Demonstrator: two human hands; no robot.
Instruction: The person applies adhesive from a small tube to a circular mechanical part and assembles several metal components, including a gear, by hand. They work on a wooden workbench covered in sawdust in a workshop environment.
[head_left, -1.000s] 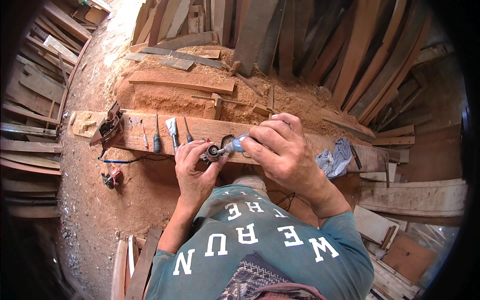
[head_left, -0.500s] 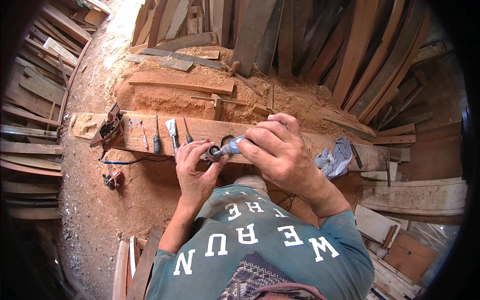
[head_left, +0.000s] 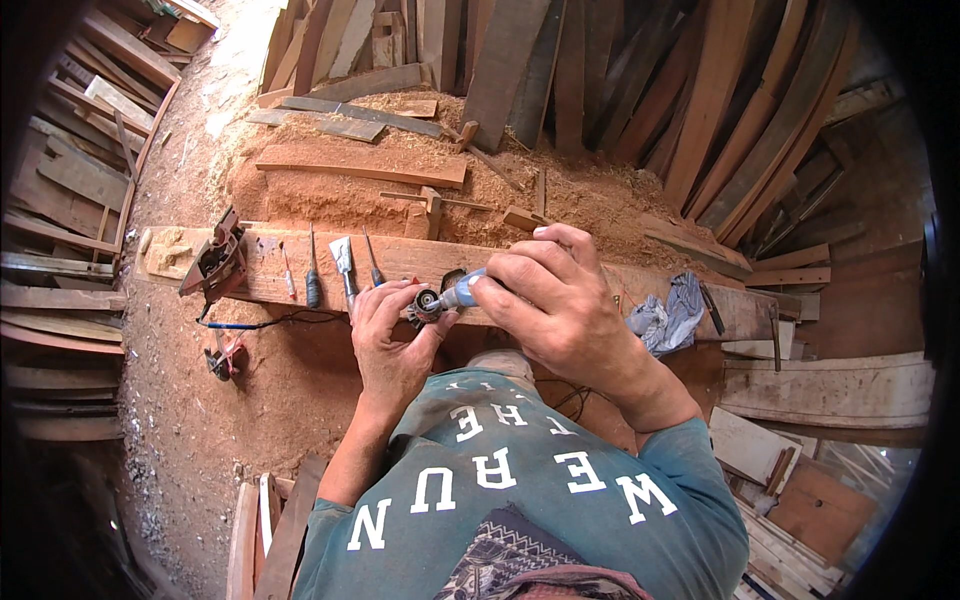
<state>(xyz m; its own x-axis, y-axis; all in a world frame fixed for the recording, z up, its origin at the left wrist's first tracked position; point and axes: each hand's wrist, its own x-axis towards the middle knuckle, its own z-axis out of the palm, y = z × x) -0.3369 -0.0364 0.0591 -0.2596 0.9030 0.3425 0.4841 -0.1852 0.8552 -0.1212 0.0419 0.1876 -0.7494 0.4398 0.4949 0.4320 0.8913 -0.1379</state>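
On 1 teal shirt, white capital letters were printed, upside down to the view. At its 12 o'clock, 1 round metal part was gripped by the left hand. 1 blue bottle-shaped thing was pinched in the right hand, its tip held at the part; since 0.5 s earlier, little had changed. On 1 bench plank, 4 hand tools were laid at 10 o'clock from the part, 1 reddish housing at 9 and 1 crumpled cloth at 3. Boards were leaned beyond, at 1 o'clock.
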